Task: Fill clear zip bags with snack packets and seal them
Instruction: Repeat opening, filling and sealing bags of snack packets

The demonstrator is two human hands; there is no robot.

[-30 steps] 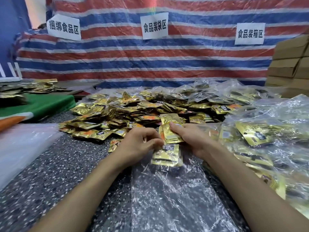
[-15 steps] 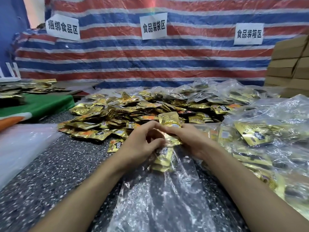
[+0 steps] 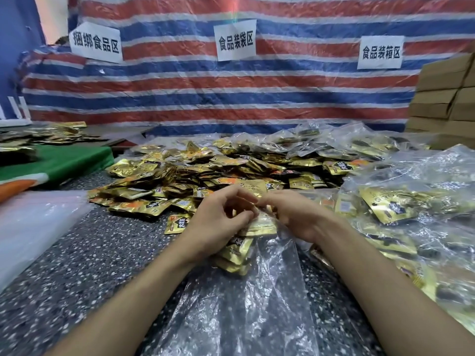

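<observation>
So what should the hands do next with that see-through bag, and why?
Probably push the gold snack packets deeper into the clear zip bag. The left hand and right hand pinch its mouth, the packets bunch right there, and its near end lies flat, so the zip likely cannot close yet.

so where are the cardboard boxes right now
In the head view, the cardboard boxes are stacked at the far right edge, beside the striped tarp, just behind the filled clear bags.

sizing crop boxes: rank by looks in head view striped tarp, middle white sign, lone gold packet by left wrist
1. striped tarp
2. middle white sign
3. lone gold packet, smaller though nearer the camera
</observation>
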